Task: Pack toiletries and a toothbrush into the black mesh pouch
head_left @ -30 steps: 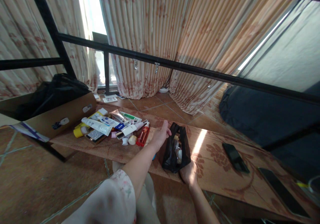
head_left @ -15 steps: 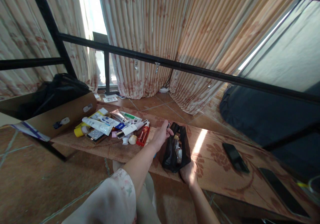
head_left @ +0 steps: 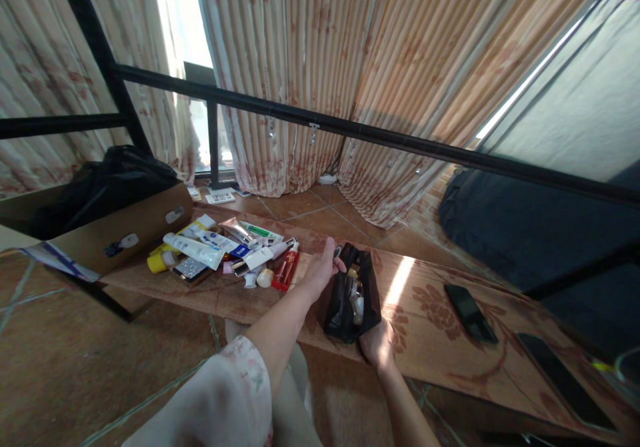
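Observation:
A black toiletry pouch (head_left: 345,307) lies open on a low table (head_left: 430,320) covered with a patterned brown mat. Small bottles show inside it. My right hand (head_left: 377,345) grips the pouch's near end. My left hand (head_left: 323,267) is at the pouch's far left rim, its fingers pinched on a small dark item I cannot make out. To the left lies a heap of tubes and bottles (head_left: 220,250), among them a red bottle (head_left: 287,268) and a white round cap (head_left: 265,278).
A cardboard box (head_left: 120,230) with a black bag (head_left: 100,184) stands at the left. Two dark phones (head_left: 470,314) (head_left: 565,380) lie on the mat at the right. A black metal rail (head_left: 350,130) crosses in front of curtains. A dark cushion (head_left: 520,234) sits at the right.
My left hand has closed its fingers at the pouch's rim and now pinches a small dark item. The right hand and pouch have barely shifted.

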`<action>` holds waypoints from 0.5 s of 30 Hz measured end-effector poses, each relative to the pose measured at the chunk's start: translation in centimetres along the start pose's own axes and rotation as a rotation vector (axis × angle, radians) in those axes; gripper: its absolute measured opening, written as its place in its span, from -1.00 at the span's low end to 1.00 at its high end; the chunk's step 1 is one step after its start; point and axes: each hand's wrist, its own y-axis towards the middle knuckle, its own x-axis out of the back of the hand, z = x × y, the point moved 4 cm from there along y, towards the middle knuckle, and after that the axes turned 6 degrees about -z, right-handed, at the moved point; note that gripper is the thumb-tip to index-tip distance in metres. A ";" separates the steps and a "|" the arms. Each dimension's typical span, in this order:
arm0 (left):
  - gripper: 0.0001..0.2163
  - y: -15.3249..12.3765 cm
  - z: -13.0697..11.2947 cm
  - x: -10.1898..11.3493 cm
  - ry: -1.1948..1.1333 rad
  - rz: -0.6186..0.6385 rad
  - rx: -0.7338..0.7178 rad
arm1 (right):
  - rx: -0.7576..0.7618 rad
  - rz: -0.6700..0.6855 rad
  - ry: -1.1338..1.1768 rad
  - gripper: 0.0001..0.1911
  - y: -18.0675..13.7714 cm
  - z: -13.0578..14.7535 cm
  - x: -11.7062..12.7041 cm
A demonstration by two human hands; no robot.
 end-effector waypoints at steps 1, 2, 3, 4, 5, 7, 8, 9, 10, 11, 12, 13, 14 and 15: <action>-0.22 0.0 0.0 0.0 0.002 -0.003 -0.001 | -0.002 -0.008 -0.012 -0.72 0.0 0.0 0.1; -0.22 0.1 0.1 0.0 0.003 -0.005 -0.004 | -0.002 -0.014 -0.026 -0.72 -0.1 0.0 0.2; -0.22 0.1 0.1 0.0 0.003 -0.006 -0.008 | 0.001 -0.015 -0.039 -0.73 -0.1 0.1 0.2; -0.23 0.1 0.1 0.0 0.004 -0.007 -0.011 | 0.006 -0.014 -0.049 -0.74 -0.1 0.2 0.3; -0.22 0.2 0.2 0.0 0.006 -0.009 -0.013 | 0.011 -0.012 -0.057 -0.74 -0.1 0.3 0.3; -0.22 0.2 0.2 0.0 0.015 -0.013 -0.010 | 0.017 -0.011 -0.065 -0.75 0.0 0.4 0.3; -0.22 0.2 0.3 0.0 0.020 -0.016 -0.006 | 0.019 -0.010 -0.066 -0.75 0.0 0.4 0.3; -0.22 0.1 0.3 0.0 0.020 -0.016 -0.001 | 0.018 -0.012 -0.067 -0.75 0.0 0.5 0.3; -0.21 0.1 0.3 0.0 0.015 -0.017 0.006 | 0.015 -0.015 -0.069 -0.74 0.0 0.4 0.3; -0.21 0.0 0.2 0.0 0.005 -0.014 0.013 | 0.012 -0.016 -0.070 -0.74 0.1 0.4 0.3; -0.21 -0.1 0.2 0.0 -0.010 -0.010 0.023 | 0.010 -0.016 -0.071 -0.74 0.0 0.4 0.3; -0.22 -0.1 0.2 0.0 -0.029 -0.005 0.035 | 0.008 -0.016 -0.072 -0.74 0.0 0.4 0.3; -0.22 -0.2 0.2 0.0 -0.052 0.000 0.049 | 0.006 -0.016 -0.072 -0.73 0.0 0.4 0.3; -0.23 -0.2 0.1 -0.1 -0.074 0.007 0.063 | 0.004 -0.017 -0.069 -0.73 -0.1 0.4 0.4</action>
